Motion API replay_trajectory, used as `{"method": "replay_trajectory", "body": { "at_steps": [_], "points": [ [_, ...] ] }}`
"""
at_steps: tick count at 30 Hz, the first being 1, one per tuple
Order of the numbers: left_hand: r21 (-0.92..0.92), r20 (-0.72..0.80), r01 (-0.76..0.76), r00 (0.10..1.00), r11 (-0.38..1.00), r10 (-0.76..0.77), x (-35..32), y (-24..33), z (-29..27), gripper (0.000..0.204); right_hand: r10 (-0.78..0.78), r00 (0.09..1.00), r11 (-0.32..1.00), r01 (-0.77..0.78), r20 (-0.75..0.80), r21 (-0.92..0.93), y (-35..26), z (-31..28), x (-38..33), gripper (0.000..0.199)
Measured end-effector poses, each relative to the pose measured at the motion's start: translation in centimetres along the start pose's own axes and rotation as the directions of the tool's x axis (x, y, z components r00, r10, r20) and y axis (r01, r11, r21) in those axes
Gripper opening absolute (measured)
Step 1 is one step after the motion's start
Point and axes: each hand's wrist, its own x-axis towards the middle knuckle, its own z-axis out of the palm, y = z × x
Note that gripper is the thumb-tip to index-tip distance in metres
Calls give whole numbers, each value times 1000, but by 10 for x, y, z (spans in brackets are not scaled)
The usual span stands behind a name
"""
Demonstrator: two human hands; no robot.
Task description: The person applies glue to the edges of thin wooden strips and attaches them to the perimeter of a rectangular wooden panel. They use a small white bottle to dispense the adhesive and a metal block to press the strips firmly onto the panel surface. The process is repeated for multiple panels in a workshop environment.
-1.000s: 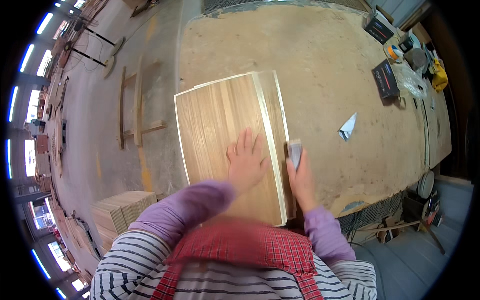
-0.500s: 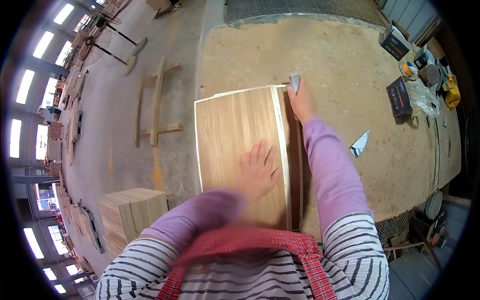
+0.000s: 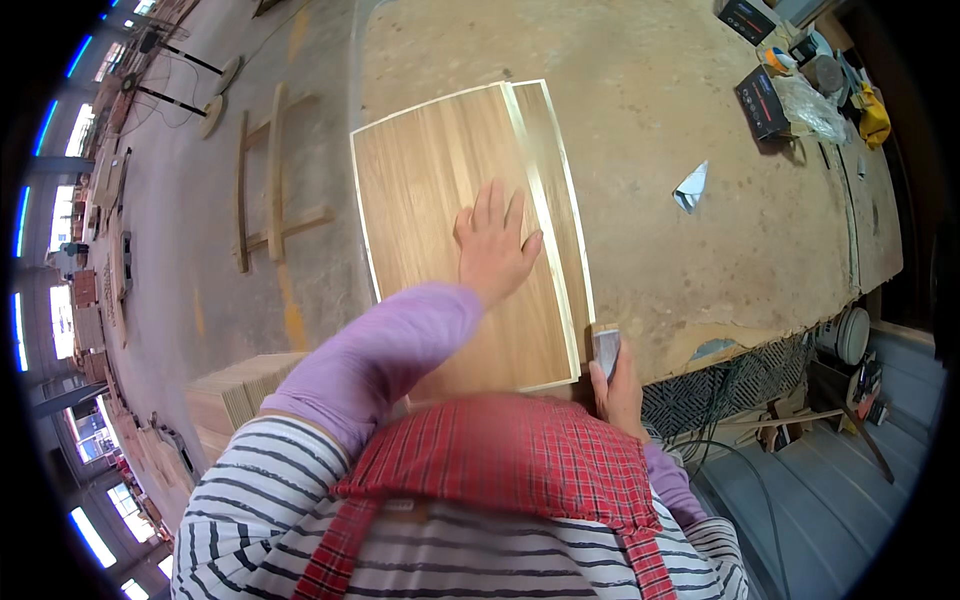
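A wood-grain panel (image 3: pixel 430 180) with pale edges lies on the worktable in front of me. A second panel (image 3: pixel 552 150) shows as a strip from under its right side. My left hand (image 3: pixel 495 245) rests flat on the upper panel, fingers spread. Near the close right corner of the panels, my right hand (image 3: pixel 622 388) grips a small sanding block (image 3: pixel 606 345) with a grey face. The block is at the lower panel's right edge; whether it touches cannot be made out. Part of the right forearm is hidden behind my red checked apron (image 3: pixel 500 450).
A folded grey-white scrap (image 3: pixel 690 187) lies on the brown worktable (image 3: pixel 640 90). Dark boxes (image 3: pixel 762 104), a clear plastic bag (image 3: pixel 815 108) and a yellow cloth (image 3: pixel 873 115) sit at the far right. Stacked panels (image 3: pixel 235 395) and a wooden frame (image 3: pixel 275 180) stand left on the floor.
My right hand has come from the panels' far end to the near right corner with the sanding block. The left hand stays on the upper panel. More of the lower panel's face shows.
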Motion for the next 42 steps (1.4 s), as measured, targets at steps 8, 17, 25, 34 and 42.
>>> {"method": "replay_trajectory", "body": {
  "at_steps": [8, 17, 25, 34, 42],
  "points": [
    [-20, 69, 8, 998, 1000, -7, -1, 0, -3, 64, -220, 956, 972, 232, -196, 44, -79, 23, 210, 63],
    [-94, 163, 35, 986, 995, -19, 2, -2, -8, 67, -275, 937, 952, 234, -216, -195, -180, 21, 394, 56],
    [-69, 81, 37, 996, 997, -32, 2, 1, -7, 64, -375, 913, 926, 377, -162, -25, -99, 18, 275, 53],
    [-114, -59, -14, 998, 993, 8, 0, -5, 5, 55, -83, 996, 996, 83, 12, 21, 25, -8, -35, 61],
    [-479, -327, 505, 656, 718, -680, -60, -121, -12, 48, 62, 984, 863, 32, -168, 504, 16, -45, -11, 46]
  ]
}}
